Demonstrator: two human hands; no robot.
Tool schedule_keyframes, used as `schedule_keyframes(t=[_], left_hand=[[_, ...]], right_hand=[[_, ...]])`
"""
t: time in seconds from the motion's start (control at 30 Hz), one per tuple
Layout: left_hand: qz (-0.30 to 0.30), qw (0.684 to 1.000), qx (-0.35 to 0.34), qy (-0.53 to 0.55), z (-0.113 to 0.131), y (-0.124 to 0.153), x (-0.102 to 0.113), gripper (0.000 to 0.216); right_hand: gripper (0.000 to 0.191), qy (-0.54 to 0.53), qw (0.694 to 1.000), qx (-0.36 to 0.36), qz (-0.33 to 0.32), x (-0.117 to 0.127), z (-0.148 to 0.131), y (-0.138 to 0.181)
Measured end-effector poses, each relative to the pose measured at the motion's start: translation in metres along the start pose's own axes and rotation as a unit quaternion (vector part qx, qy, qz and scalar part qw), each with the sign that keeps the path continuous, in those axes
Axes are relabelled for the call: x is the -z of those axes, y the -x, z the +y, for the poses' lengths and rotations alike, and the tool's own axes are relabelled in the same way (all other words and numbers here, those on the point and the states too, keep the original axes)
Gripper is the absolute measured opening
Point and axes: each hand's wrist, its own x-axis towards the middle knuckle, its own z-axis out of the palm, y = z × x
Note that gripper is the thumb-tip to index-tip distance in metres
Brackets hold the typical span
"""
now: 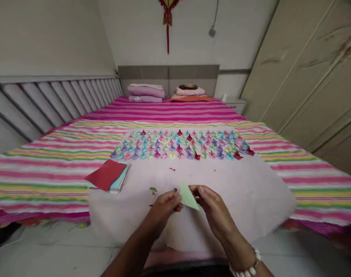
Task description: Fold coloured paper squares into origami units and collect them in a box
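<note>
A light green piece of paper [188,197], folded to a triangle-like shape, is held up over the white sheet [238,192]. My left hand [167,203] pinches its left edge between thumb and fingers. At its upper right edge, the bent fingers of my right hand [210,202] grip the paper, with the thumb nearer the camera. Beyond both hands, rows of small folded paper figures [172,147] in many colours cover the far part of the sheet. To the left lies a stack of coloured paper [108,175] with a red piece on top.
Small paper scraps [153,190] lie close to my left hand, and a red scrap [172,169] lies farther out. The sheet rests on a striped bed [48,165]. Folded bedding [145,93] sits at the headboard [192,75]. A metal rail [60,88] runs along the left.
</note>
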Motion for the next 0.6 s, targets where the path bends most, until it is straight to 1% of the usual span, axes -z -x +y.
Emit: schedule_keyframes(t=[0.03, 0.13, 0.2, 0.23, 0.27, 0.33, 0.37, 0.4, 0.47, 0.53, 0.6], left_hand=[[-0.025, 0.999, 0.026, 0.022, 0.000, 0.001, 0.001, 0.032], [-0.089, 0.988, 0.094, 0.084, 0.000, 0.003, 0.002, 0.031], [-0.124, 0.976, 0.134, 0.121, -0.002, 0.005, 0.002, 0.028], [-0.138, 0.969, 0.149, 0.137, -0.004, 0.006, 0.002, 0.027], [-0.149, 0.963, 0.163, 0.153, -0.006, 0.007, 0.002, 0.025], [-0.161, 0.955, 0.183, 0.171, -0.010, 0.008, 0.001, 0.022], [-0.160, 0.954, 0.188, 0.172, -0.012, 0.008, 0.000, 0.021], [-0.155, 0.955, 0.191, 0.165, -0.014, 0.007, 0.000, 0.021], [-0.131, 0.965, 0.183, 0.133, -0.015, 0.004, 0.000, 0.021], [-0.079, 0.984, 0.140, 0.079, -0.014, -0.001, 0.001, 0.027], [-0.012, 0.997, 0.067, 0.030, -0.011, -0.007, 0.003, 0.038]], right_hand=[[0.028, 0.002, 1.000, 0.018, -0.012, 0.003, -0.002, 0.000], [0.051, -0.012, 0.997, 0.046, -0.058, 0.010, -0.006, -0.001], [0.063, -0.047, 0.993, 0.042, -0.105, 0.010, -0.007, -0.001], [0.063, -0.062, 0.990, 0.033, -0.120, 0.009, -0.007, -0.001], [0.057, -0.072, 0.989, 0.023, -0.128, 0.008, -0.007, 0.000], [0.035, -0.073, 0.990, 0.006, -0.121, 0.006, -0.006, 0.000], [0.024, -0.068, 0.992, 0.003, -0.107, 0.005, -0.006, -0.001], [0.019, -0.060, 0.994, 0.003, -0.091, 0.004, -0.005, -0.001], [0.019, -0.043, 0.997, 0.008, -0.062, 0.005, -0.005, -0.002], [0.020, -0.026, 0.999, 0.013, -0.035, 0.006, -0.006, -0.003], [0.021, -0.007, 1.000, 0.017, -0.007, 0.007, -0.006, -0.003]])
